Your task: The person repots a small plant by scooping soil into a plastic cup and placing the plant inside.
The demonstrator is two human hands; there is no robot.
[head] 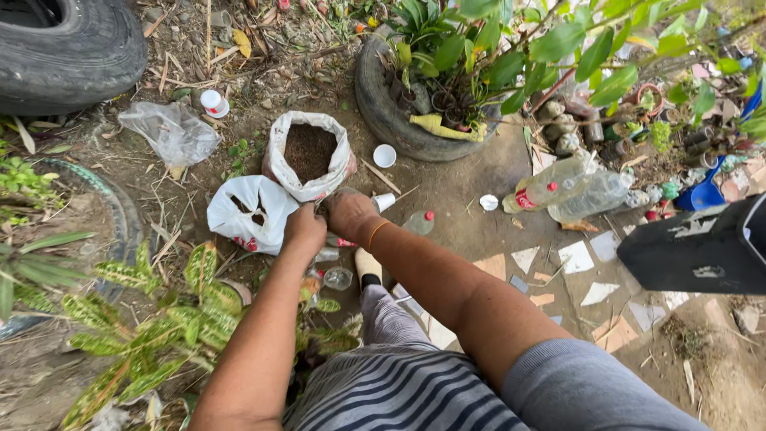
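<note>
Below my head camera, left to right: left hand (305, 227) and right hand (348, 212), both clenched on something I cannot make out, just under the white sack (281, 164) of dark soil. Crumpled white bag (251, 211) lies left; bare dirt opens right towards plastic bottles (562, 187).

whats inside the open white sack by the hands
The white sack is filled near its rolled-down rim with dark brown, crumbly soil. Only the top surface shows; anything buried deeper is covered. The right hand and left hand are just in front of it.

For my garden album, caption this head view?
Both hands, left hand and right hand, meet beside an open white sack of soil among tyre planters.
</note>
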